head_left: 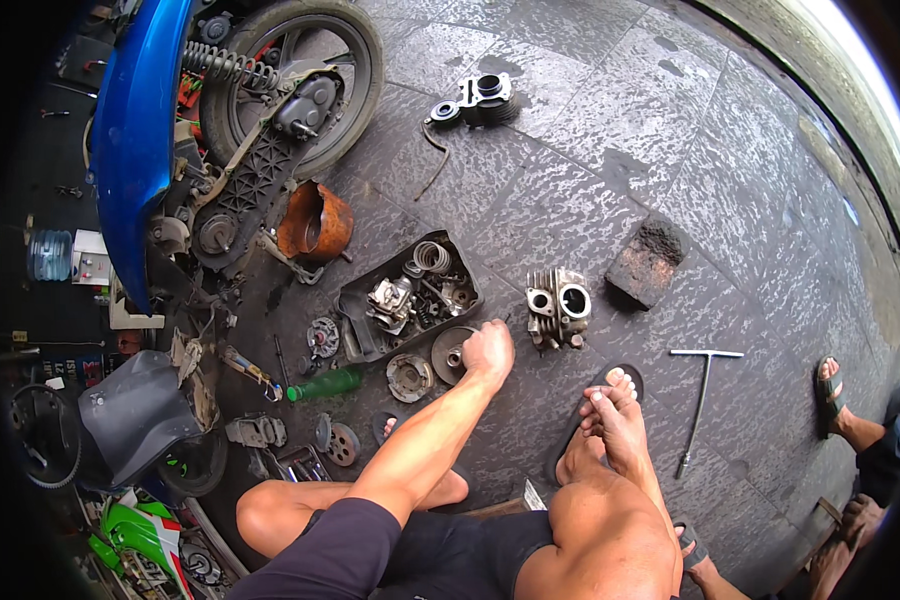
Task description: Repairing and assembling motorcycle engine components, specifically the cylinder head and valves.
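My left hand [488, 352] is closed, reaching down beside a round metal disc [442, 350] at the corner of a black parts tray [358, 300]. Whatever its fingers grip, if anything, is hidden. Above my right foot, my right hand [618, 425] has its fingertips pinched together; I cannot make out anything in them. A finned metal cylinder head [560, 308] rests on the floor just right of my left hand. Inside the tray lie a carburettor [392, 304], a coil spring [431, 257] and several small metal parts. Nearer me is a round clutch part [409, 378].
A partly stripped blue scooter [135, 130] stands at the left. A finned cylinder block [488, 103] lies far off, a dark sooty block [648, 262] and a T-handle wrench [705, 410] to the right. A green bottle [328, 384] lies left. Another person's foot [832, 390] is at far right.
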{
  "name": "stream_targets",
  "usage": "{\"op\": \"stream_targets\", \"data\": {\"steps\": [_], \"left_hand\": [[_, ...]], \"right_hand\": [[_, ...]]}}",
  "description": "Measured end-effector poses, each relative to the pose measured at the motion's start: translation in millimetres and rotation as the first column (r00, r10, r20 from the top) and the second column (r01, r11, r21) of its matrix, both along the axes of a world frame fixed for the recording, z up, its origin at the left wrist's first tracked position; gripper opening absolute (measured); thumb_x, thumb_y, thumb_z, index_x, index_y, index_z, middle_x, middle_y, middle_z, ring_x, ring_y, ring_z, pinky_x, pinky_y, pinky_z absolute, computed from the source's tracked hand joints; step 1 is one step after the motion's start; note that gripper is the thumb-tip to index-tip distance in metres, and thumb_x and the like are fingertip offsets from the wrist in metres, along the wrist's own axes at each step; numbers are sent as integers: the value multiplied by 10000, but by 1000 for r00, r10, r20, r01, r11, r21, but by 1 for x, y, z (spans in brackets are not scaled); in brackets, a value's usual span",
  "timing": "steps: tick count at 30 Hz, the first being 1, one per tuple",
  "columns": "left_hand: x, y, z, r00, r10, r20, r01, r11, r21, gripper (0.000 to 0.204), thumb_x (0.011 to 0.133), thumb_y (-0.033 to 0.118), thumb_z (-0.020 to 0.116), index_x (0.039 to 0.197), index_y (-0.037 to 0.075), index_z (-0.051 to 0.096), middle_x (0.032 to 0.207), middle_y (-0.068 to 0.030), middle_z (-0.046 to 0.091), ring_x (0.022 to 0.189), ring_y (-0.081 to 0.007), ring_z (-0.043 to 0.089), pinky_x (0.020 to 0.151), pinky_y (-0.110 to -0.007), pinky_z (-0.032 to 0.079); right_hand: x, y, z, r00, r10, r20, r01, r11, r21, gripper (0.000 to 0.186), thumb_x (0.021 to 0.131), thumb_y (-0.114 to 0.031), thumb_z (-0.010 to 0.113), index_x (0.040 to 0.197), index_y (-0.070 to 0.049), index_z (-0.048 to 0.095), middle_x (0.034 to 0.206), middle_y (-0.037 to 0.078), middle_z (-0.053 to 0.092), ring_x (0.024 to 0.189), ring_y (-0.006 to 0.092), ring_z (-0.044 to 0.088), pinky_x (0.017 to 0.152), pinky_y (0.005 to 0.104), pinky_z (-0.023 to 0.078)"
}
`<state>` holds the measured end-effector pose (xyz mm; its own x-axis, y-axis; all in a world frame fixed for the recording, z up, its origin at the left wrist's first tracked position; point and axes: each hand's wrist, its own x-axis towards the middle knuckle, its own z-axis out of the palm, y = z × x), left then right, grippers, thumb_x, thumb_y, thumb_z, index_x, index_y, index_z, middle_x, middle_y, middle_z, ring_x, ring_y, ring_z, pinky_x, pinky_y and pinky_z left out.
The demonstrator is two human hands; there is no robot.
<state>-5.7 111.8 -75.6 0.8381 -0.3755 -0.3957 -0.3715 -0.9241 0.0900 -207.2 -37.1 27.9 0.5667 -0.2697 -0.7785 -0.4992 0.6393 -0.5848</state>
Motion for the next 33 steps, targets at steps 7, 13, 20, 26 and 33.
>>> {"op": "stream_targets", "data": {"steps": [7,13,20,26,33], "left_hand": [[3,-4,17,993,53,-106,-57,998,-34,197,896,154,615,915,-5,729,924,-224,733,839,-324,743,757,-457,580],[-17,8,90,506,46,-861,-858,132,-497,169,950,153,700,993,-11,701,780,-12,639,621,-69,539,563,-218,441],[-36,-1,157,689,-44,-724,-709,165,-685,145,935,104,722,1034,-2,719,865,-34,701,717,-68,607,649,-207,494],[-52,-4,169,712,-161,-684,-683,68,-727,139,918,34,726,1049,-9,714,939,-32,697,846,-82,631,767,-229,525],[-57,-4,170,838,-195,-509,-493,129,-861,118,923,-25,676,1041,-25,691,954,-54,671,904,-119,649,815,-251,528]], "right_hand": [[-7,3,-7,999,-44,-20,44,999,30,199,1010,-171,571,1084,0,641,834,42,650,665,98,592,620,241,503],[16,-6,4,991,92,99,-88,995,-40,224,988,-163,608,1130,9,629,889,46,658,721,104,602,655,244,504],[62,-6,40,892,209,401,-195,978,-78,369,891,-42,737,1227,24,600,968,35,653,838,91,624,732,240,533],[61,-3,51,840,262,475,-173,959,-223,388,882,-19,753,1241,11,607,1016,30,660,864,65,625,771,225,543],[54,-3,50,831,210,514,-115,971,-211,344,896,-24,739,1220,15,631,1014,41,676,857,69,637,758,228,546]]}}
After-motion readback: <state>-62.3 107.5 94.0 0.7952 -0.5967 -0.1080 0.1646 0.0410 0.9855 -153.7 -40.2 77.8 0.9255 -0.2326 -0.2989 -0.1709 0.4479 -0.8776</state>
